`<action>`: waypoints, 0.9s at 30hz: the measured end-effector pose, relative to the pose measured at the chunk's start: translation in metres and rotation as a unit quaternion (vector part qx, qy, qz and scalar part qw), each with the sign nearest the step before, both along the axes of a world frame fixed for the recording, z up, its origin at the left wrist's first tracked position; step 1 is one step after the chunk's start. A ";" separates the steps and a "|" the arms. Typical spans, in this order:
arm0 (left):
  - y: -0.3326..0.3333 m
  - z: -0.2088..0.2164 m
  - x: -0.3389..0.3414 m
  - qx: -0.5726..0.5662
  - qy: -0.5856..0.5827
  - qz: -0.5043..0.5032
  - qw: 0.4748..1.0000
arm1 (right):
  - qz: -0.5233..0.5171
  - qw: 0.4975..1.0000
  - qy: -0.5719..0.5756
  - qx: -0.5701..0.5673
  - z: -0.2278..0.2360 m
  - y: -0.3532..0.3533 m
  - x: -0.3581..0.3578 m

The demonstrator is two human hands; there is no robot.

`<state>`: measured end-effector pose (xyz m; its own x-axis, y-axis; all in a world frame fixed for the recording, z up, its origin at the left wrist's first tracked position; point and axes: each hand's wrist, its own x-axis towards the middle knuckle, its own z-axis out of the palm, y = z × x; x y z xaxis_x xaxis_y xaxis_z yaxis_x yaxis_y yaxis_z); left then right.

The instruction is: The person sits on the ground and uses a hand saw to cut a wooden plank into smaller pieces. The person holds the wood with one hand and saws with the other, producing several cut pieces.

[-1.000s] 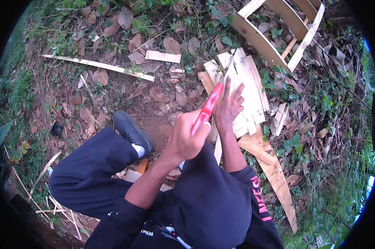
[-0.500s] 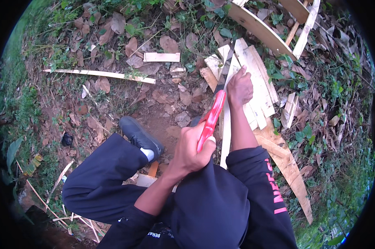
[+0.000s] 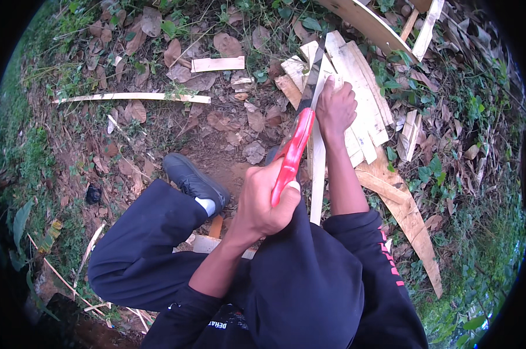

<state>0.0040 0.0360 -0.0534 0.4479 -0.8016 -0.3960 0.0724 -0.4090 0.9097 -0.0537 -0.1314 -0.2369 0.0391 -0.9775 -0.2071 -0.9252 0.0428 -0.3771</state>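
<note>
A: While your left hand (image 3: 263, 200) is closed in a full fist round the red handle of the machete (image 3: 295, 145), where does the blade sit?

B: It runs up along the thin wooden slat (image 3: 317, 168) that stands in front of your knees, its tip near the pile of pale split boards (image 3: 356, 93).

A: And your right hand (image 3: 334, 107)?

B: It's curled over the slat's top end, fingers bent, pressing it against the pile. I'd judge the slat light and stiff but splintery, likely to split along the grain, so grip it high, clear of the edge.

A: The machete?

B: Probably blade-heavy; hold the handle well back. Your black shoe (image 3: 193, 180) rests on bare soil among dry leaves (image 3: 228, 43).
</note>
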 end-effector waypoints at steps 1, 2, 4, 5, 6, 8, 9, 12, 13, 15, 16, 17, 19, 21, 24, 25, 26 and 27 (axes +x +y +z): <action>0.000 -0.001 -0.003 -0.010 -0.014 0.000 1.000 | -0.006 1.000 0.015 -0.003 0.000 0.003 0.001; -0.001 -0.002 -0.007 -0.020 -0.027 -0.001 0.999 | -0.010 1.000 0.023 -0.006 -0.002 0.004 0.004; -0.003 -0.004 -0.008 -0.026 -0.037 -0.004 0.999 | -0.025 0.999 0.040 -0.012 -0.005 0.001 0.012; -0.005 -0.005 -0.007 -0.021 -0.034 -0.003 0.999 | -0.032 0.999 0.031 -0.004 -0.005 -0.001 0.013; -0.006 -0.004 -0.007 -0.016 -0.030 -0.001 0.999 | -0.037 0.999 0.023 0.004 -0.004 -0.004 0.012; -0.009 0.003 -0.007 0.007 -0.012 0.012 1.000 | -0.047 0.999 0.018 0.018 0.000 -0.005 0.011; -0.010 0.006 -0.006 0.017 -0.007 0.020 1.000 | -0.051 0.998 0.018 0.023 0.002 -0.005 0.014; -0.003 0.004 -0.005 0.007 0.020 0.042 0.999 | -0.058 0.997 0.019 0.038 0.007 -0.002 0.016; -0.002 0.003 -0.003 0.005 0.033 0.046 0.998 | -0.059 0.997 0.019 0.042 0.007 -0.002 0.015; -0.007 0.000 0.000 -0.006 0.017 0.028 0.999 | -0.066 0.997 0.009 0.047 0.007 -0.005 0.014; -0.012 -0.003 0.002 -0.010 0.014 0.025 1.000 | -0.068 0.996 0.012 0.048 0.006 -0.007 0.012; -0.017 -0.008 0.005 -0.015 0.012 0.022 1.000 | -0.070 0.996 0.016 0.048 0.005 -0.010 0.010; -0.024 -0.023 0.014 -0.026 -0.002 0.025 0.999 | -0.066 0.996 0.010 0.053 0.006 -0.005 0.016; -0.026 -0.027 0.019 -0.011 0.019 0.026 0.999 | -0.063 0.996 0.015 0.054 0.006 -0.002 0.018; -0.009 -0.015 0.007 -0.041 0.009 0.023 0.999 | -0.061 0.997 0.014 0.043 0.006 -0.007 0.013; -0.005 -0.012 0.006 -0.051 0.005 0.022 0.998 | -0.059 0.997 0.014 0.042 0.007 -0.009 0.012; -0.002 -0.018 0.007 -0.058 0.032 0.023 0.998 | -0.062 0.997 0.015 0.045 0.006 -0.008 0.012; -0.006 -0.025 0.009 -0.051 0.022 0.020 0.998 | -0.062 0.997 0.016 0.045 0.003 -0.008 0.012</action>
